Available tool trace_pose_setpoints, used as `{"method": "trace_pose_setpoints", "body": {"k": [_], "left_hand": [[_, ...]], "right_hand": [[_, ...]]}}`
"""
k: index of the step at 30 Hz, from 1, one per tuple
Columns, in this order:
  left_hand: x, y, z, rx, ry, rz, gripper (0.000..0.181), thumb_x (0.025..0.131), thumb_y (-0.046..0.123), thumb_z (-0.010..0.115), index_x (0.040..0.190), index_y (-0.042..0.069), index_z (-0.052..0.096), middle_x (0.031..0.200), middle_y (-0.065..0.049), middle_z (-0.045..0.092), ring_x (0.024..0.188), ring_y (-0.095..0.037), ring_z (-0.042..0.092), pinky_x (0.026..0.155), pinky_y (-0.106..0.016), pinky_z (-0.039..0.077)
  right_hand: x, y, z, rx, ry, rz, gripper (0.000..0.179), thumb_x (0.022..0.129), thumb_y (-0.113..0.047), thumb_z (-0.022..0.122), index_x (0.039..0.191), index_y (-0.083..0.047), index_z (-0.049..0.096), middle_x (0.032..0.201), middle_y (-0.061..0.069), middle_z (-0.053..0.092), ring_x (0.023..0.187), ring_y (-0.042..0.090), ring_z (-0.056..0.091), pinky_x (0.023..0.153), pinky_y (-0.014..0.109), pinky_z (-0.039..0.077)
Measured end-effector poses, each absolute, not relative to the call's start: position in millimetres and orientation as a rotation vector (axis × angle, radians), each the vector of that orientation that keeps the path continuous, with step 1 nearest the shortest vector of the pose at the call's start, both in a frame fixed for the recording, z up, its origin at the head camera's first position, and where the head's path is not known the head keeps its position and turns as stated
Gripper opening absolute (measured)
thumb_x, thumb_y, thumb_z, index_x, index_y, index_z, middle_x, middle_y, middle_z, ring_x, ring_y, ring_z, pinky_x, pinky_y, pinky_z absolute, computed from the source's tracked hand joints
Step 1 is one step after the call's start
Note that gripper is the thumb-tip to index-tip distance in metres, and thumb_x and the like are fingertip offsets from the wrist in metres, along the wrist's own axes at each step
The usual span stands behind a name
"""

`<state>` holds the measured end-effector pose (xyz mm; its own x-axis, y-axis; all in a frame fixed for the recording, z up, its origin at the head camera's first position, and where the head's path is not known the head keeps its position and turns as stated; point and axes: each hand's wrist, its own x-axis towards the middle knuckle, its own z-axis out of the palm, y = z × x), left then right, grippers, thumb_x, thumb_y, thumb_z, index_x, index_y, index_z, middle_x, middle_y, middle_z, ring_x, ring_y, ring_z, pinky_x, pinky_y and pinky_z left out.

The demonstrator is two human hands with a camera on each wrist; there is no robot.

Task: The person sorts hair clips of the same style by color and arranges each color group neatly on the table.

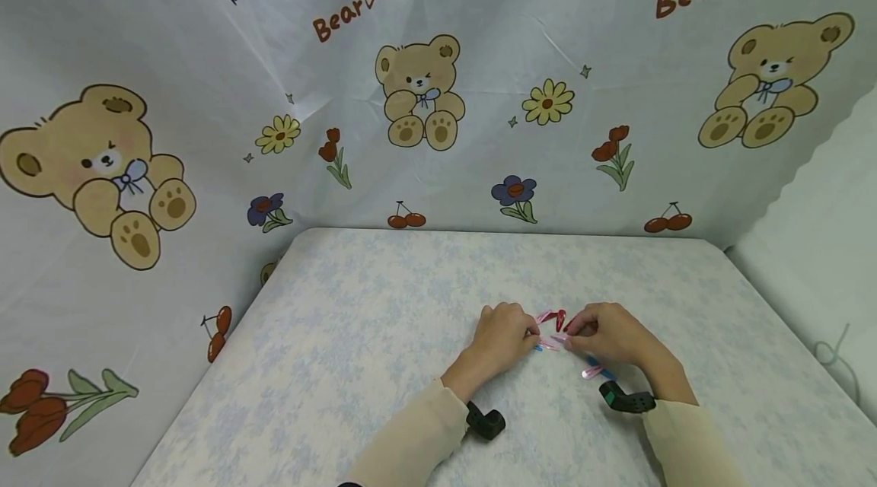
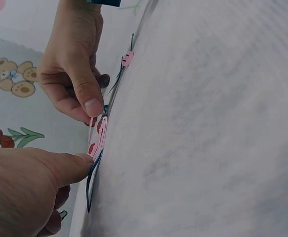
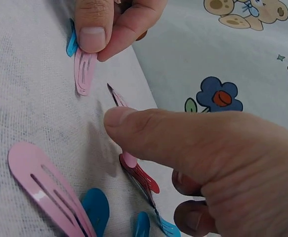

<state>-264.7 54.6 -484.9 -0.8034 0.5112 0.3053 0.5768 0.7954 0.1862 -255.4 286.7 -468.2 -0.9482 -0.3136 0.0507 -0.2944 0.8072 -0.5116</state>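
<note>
Several snap hair clips in pink, red and blue lie in a small cluster (image 1: 552, 329) on the pale table between my hands. My left hand (image 1: 527, 335) pinches a pink clip (image 3: 84, 71) flat against the cloth, with a blue clip (image 3: 71, 45) beside its thumb. My right hand (image 1: 572, 329) pinches another pink clip (image 3: 118, 101), seen edge-on under its thumb. A red clip (image 3: 143, 177) lies just below that thumb. A loose pink clip (image 3: 47, 190) and a blue clip (image 3: 97, 207) lie near the right wrist.
The table (image 1: 384, 304) has a pale floral cover. A bear-print curtain (image 1: 418, 91) closes it in at the back and left, with a white wall at the right. Black wrist camera mounts (image 1: 485, 421) sit by both cuffs.
</note>
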Motion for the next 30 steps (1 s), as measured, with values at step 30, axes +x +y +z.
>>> {"method": "trace_pose_setpoints", "body": {"k": [30], "left_hand": [[-263.5, 55.7, -478.6, -0.805, -2.819, -0.640, 0.009, 0.093, 0.036, 0.071, 0.086, 0.035, 0.077, 0.086, 0.019, 0.063, 0.085, 0.000, 0.057, 0.074, -0.025, 0.037]], "right_hand": [[-255.7, 289.7, -458.0, -0.844, 3.309, -0.832, 0.016, 0.078, -0.019, 0.087, 0.088, -0.026, 0.076, 0.083, -0.015, 0.067, 0.067, 0.003, 0.053, 0.056, 0.021, 0.044]]}}
